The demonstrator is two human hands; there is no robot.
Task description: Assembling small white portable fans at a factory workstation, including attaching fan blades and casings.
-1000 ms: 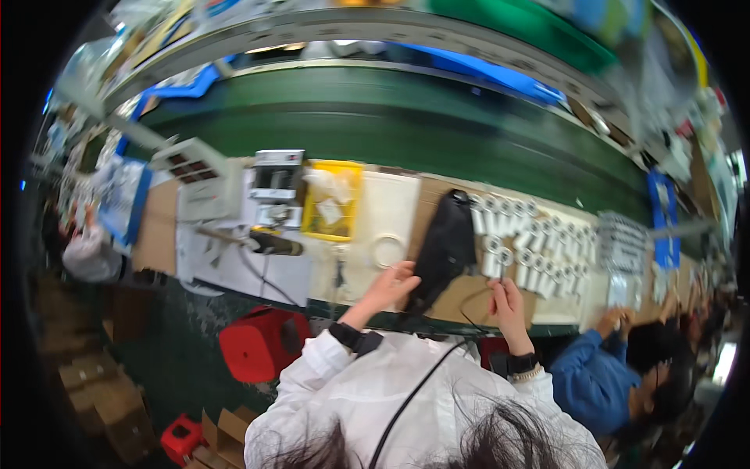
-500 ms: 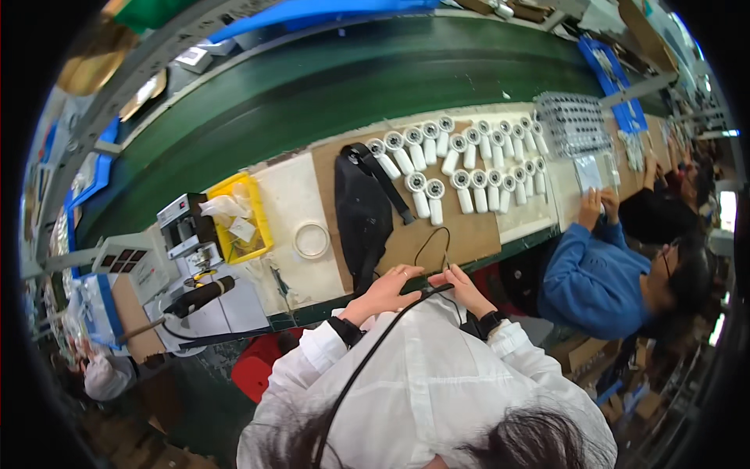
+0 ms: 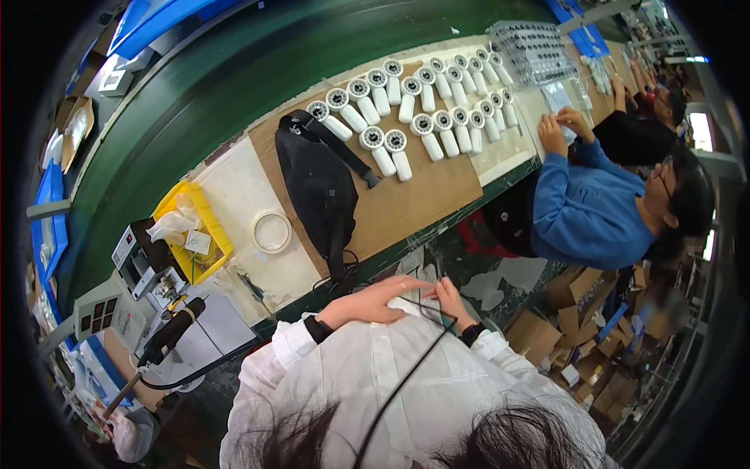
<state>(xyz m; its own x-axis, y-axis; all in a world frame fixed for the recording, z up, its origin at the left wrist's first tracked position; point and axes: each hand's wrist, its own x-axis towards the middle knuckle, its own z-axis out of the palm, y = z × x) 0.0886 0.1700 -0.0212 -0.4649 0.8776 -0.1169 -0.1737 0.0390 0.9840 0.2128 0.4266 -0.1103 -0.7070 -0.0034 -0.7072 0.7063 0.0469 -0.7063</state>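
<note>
**Cable Between Two Hands at the Bench Edge**

The wearer's white coat [image 3: 375,391] filled the foreground, crossed by a thicker black cord [image 3: 414,370] that ran up toward the hands. The left hand [image 3: 371,302] lay level in front of the chest, its fingers long and set together, reaching toward the right; the view from above was too poor to tell whether they gripped anything. The right hand [image 3: 453,302] was just beside it, thumb and fingers pinched on a thin black cable [image 3: 423,306], which hung in loose bends between the two hands, on the wearer's side of the bench edge.

Beyond the hands, a black bag [image 3: 316,184] with a strap lay on a brown cardboard sheet [image 3: 422,195]. To its left were a pale ring-shaped roll [image 3: 256,234], a yellow tray [image 3: 216,221] holding crumpled plastic, and a black-handled tool [image 3: 173,332] above white paper.

White devices [image 3: 430,141] with round, dark-centred heads lay in slanting rows past the bag. At the right, a person in blue [image 3: 594,207] worked with both hands near a clear plastic tray [image 3: 535,55]. Farthest off, the green belt [image 3: 195,94] stretched behind everything on the bench.
</note>
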